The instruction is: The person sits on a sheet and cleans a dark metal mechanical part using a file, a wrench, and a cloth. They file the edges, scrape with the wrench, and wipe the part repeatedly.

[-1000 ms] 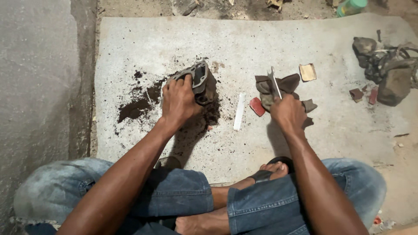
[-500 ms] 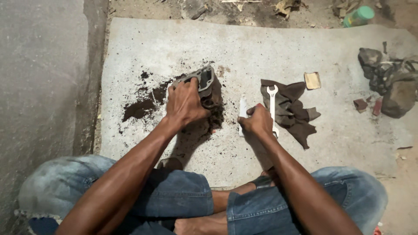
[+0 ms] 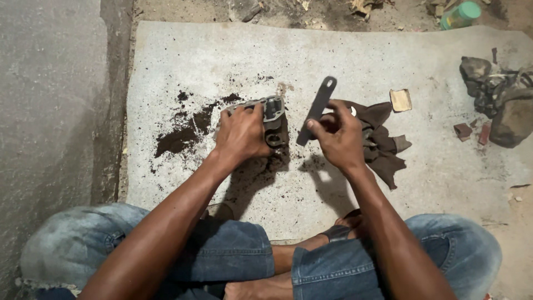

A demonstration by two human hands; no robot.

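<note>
- Your left hand point(image 3: 242, 133) is clamped over the top of a grimy grey metal casting point(image 3: 270, 118), fingers curled across its near edge, pressing it down just left of the frame's centre.
- Your right hand point(image 3: 340, 138) is closed on a flat dark metal strip point(image 3: 316, 110); thumb and fingers pinch its lower part, and the strip slants up and away to the right, its holed end pointing toward the upper middle of the frame.
- The strip's lower tip sits just beside the casting's right edge; whether the two touch cannot be told.
- The casting rests on a pale grey mat point(image 3: 355, 61) that fills the middle of the frame.
- Dark oily grit point(image 3: 179, 139) is smeared over the mat to the left of the casting and underneath it.
- A crumpled brown rag point(image 3: 383, 145) lies right of centre, partly hidden behind your right hand.
- A small tan square pad point(image 3: 400, 100) lies just beyond the rag, toward the upper right.
- Two little reddish blocks point(image 3: 462, 130) sit further right, near a heap of dirty metal parts point(image 3: 502, 100) at the right edge.
- A green-capped bottle point(image 3: 461, 14) lies on the dirt at the upper right, off the mat.
- Your crossed legs in denim shorts point(image 3: 233, 253) fill the bottom of the frame.
</note>
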